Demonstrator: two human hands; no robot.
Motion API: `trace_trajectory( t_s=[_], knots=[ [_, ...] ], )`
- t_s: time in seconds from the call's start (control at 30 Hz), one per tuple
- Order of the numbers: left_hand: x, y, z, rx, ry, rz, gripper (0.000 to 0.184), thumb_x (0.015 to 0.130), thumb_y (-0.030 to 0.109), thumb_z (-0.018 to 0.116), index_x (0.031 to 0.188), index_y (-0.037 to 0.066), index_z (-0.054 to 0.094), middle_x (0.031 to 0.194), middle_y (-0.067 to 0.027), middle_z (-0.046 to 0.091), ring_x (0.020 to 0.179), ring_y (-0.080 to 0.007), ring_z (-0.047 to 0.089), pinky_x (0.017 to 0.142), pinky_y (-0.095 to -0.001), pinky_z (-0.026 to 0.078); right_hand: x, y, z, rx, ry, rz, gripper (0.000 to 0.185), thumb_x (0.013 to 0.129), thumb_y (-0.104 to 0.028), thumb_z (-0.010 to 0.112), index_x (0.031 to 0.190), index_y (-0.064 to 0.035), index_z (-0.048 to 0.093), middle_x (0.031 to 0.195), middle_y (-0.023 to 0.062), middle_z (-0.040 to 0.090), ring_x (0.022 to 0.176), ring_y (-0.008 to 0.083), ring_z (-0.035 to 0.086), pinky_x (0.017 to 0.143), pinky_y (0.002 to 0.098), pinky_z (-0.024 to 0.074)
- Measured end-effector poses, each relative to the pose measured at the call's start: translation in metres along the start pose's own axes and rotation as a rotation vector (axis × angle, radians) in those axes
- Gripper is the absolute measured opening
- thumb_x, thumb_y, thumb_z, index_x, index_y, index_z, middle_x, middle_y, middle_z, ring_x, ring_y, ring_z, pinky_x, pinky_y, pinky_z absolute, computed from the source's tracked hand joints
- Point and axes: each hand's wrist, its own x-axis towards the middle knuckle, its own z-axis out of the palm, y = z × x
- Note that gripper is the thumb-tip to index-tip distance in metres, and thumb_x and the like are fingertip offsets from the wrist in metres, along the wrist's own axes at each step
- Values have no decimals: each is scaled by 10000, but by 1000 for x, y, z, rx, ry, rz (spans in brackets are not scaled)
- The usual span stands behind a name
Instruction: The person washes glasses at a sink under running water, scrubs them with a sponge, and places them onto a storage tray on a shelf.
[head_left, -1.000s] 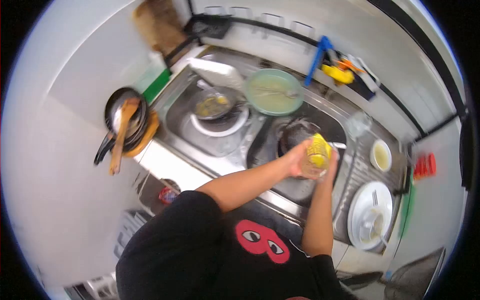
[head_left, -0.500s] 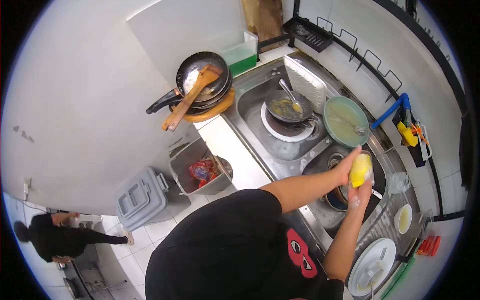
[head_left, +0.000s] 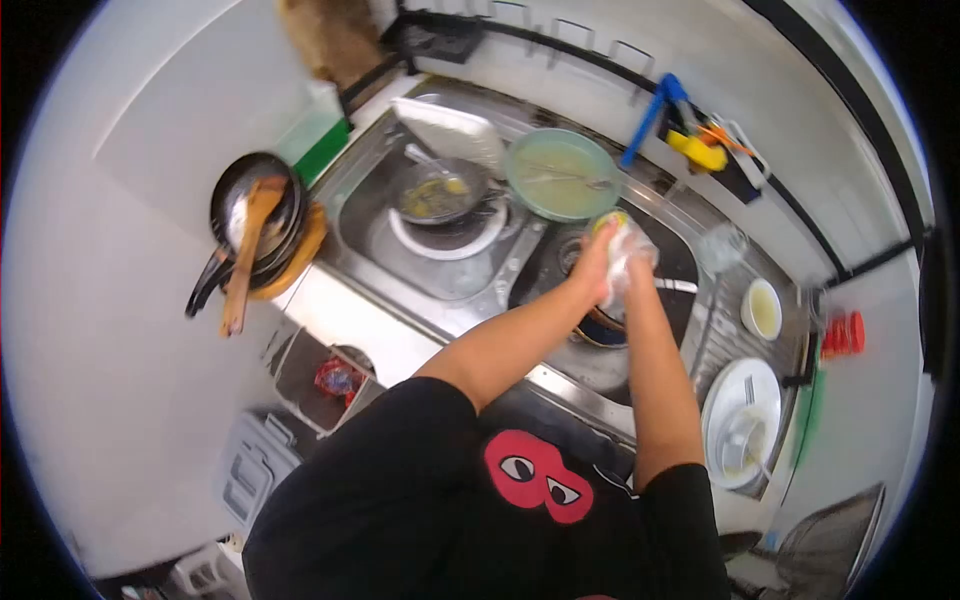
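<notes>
Over the right sink basin (head_left: 600, 365), my left hand (head_left: 592, 262) and my right hand (head_left: 640, 272) are closed together around a yellow sponge (head_left: 612, 218). Thick white foam (head_left: 626, 255) covers it and the fingers, so only a yellow patch shows at the top. Motion blur hides the exact finger positions. Beneath my hands a dark round pan (head_left: 603, 330) lies in the basin. Just beyond them a green plate (head_left: 563, 180) holds murky liquid and cutlery.
The left basin (head_left: 355, 225) holds a frying pan (head_left: 436, 195) with a spoon, above a white-rimmed dish. Stacked pans (head_left: 255, 190) with a wooden spatula (head_left: 250, 250) stand left. On the right are a bowl (head_left: 764, 308), white plates (head_left: 715, 405) and a clear glass (head_left: 722, 246).
My view has turned, and the sink now appears further left. My hands have closed more tightly around the sponge. More white foam shows and less yellow. The other person is out of view.
</notes>
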Motion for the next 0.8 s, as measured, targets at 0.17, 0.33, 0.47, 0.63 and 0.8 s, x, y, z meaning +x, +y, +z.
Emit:
trace_trajectory(
  t_s=[0.17, 0.33, 0.47, 0.63, 0.8],
  knots=[
    [8, -13, -4, 512, 290, 305, 489, 758, 299, 672, 1123, 40, 474, 975, -175, 570, 886, -261, 596, 764, -396, 504, -49, -55, 11, -528, -140, -215, 333, 915, -265, 423, 1122, -18, 505, 1024, 133, 575, 943, 257, 553, 847, 368, 438],
    [10, 29, -7, 416, 103, 34, 477, 752, 310, 692, 1061, 4, 493, 875, -146, 578, 767, -256, 606, 661, -403, 519, -66, -77, 9, -652, -434, -69, 462, 763, -153, 539, 1188, 3, 447, 1135, 192, 543, 1063, 312, 519, 891, 371, 414],
    [13, 20, 3, 473, 203, 37, 324, 829, 329, 601, 977, 46, 547, 905, -113, 606, 803, -253, 607, 721, -408, 517, -68, -90, 4, -1167, -476, -345, 476, 671, -115, 609, 1118, 18, 515, 1107, 227, 545, 1070, 350, 519, 889, 379, 416],
    [-14, 32, 16, 141, -23, -22, 283, 826, 271, 607, 989, 49, 541, 934, -114, 599, 845, -257, 599, 775, -415, 506, -76, -86, 25, -232, -117, -69, 414, 681, -166, 647, 1050, -8, 546, 1099, 221, 554, 1000, 350, 536, 870, 370, 422],
    [12, 35, 4, 630, -9, -8, 372, 796, 336, 627, 1039, 69, 535, 1010, -125, 596, 837, -250, 604, 718, -397, 522, -62, -85, 16, -859, -285, -271, 498, 650, -223, 708, 1089, -61, 535, 1019, 165, 592, 955, 303, 568, 811, 349, 459]
  ],
)
